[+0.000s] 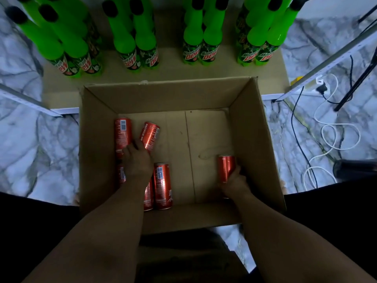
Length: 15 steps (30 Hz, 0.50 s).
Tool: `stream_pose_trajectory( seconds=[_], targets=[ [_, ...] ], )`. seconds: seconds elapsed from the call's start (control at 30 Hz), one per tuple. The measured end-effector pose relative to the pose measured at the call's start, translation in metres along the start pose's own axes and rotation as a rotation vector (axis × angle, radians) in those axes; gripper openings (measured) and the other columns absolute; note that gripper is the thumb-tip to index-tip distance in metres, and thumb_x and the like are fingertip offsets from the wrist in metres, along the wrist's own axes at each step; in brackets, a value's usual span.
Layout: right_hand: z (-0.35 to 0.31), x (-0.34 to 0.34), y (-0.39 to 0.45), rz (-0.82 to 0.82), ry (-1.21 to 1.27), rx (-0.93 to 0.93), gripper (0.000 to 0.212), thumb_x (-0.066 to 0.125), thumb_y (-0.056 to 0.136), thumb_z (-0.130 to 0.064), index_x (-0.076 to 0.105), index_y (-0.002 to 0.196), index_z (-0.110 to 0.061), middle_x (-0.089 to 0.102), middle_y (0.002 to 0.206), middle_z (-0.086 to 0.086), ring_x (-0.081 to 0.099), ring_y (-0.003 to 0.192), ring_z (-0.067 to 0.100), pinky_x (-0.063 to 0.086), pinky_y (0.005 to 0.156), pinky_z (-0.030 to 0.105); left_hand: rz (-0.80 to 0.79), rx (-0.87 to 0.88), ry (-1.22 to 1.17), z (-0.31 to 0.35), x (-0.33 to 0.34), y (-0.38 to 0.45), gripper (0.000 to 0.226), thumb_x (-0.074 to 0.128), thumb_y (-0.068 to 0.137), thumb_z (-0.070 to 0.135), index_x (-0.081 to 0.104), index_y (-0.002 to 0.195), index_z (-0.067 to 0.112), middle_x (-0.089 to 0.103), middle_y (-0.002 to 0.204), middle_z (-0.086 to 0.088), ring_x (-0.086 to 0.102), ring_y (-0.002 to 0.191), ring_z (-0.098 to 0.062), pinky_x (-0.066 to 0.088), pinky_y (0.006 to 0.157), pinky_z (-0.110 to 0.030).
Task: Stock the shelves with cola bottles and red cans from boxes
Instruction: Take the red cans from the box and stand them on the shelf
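Down in the cardboard box (251,119), left hand (137,162) grips a tilted red can (150,135) at centre-left, right hand (236,180) wraps another can (225,168) lower right

arms: both bare from wrist up, no sleeves seen | left hand (137,162): bare, no glove or ring made out | right hand (234,181): bare too | legs: dark clothing seen at both edges

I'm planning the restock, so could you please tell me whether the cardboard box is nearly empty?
Nearly empty: the cardboard box shows mostly bare floor, with only about six red cans visible, lying on their sides.
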State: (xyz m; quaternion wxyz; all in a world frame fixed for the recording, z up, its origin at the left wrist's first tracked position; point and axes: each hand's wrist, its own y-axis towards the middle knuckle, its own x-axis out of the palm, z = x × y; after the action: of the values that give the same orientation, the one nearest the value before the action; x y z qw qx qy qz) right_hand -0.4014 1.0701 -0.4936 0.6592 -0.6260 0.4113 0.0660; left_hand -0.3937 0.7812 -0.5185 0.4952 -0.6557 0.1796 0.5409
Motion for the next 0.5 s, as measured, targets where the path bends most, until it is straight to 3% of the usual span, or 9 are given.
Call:
stream_pose_trajectory(
  seconds=[0.17,0.27,0.37,0.5],
  targets=[
    [-0.001,-0.002,0.002,0.015,0.093,0.009,0.098,0.076,0.088,-0.025,0.01,0.156,-0.003,0.044,0.146,0.026,0.052,0.13,0.041,0.044,0.103,0.042,0.017,0.031,0.043,0.0,-0.003,0.0,0.076,0.064,0.097,0.024,0.024,0.157,0.001,0.047,0.147,-0.025,0.04,0.138,-0.039,0.033,0.117,-0.048],
    [-0.003,-0.006,-0.004,0.06,0.122,0.021,0.108,0.079,0.085,-0.032,0.005,0.157,-0.003,0.044,0.144,0.025,0.053,0.128,0.042,0.045,0.103,0.043,0.017,0.03,-0.067,-0.009,-0.005,0.0,0.076,0.068,0.095,0.029,0.029,0.156,0.006,0.045,0.148,-0.025,0.036,0.14,-0.042,0.026,0.119,-0.053],
    [-0.012,-0.014,-0.015,0.161,0.196,0.01,0.113,0.083,0.079,-0.039,0.008,0.158,-0.007,0.046,0.14,0.025,0.054,0.125,0.043,0.045,0.103,0.046,0.082,-0.012,-0.382,-0.013,-0.012,-0.007,0.08,0.074,0.091,0.036,0.034,0.157,0.014,0.039,0.154,-0.019,0.034,0.144,-0.04,0.027,0.12,-0.056],
    [-0.027,-0.024,-0.025,0.383,0.27,-0.076,0.085,0.086,0.073,-0.037,0.041,0.139,-0.009,0.053,0.128,0.02,0.059,0.115,0.043,0.05,0.096,0.045,0.236,-0.127,-0.986,0.005,-0.036,-0.014,0.081,0.087,0.08,0.028,0.046,0.151,0.025,0.05,0.152,-0.003,0.048,0.14,-0.021,0.04,0.114,-0.038]
  ],
)
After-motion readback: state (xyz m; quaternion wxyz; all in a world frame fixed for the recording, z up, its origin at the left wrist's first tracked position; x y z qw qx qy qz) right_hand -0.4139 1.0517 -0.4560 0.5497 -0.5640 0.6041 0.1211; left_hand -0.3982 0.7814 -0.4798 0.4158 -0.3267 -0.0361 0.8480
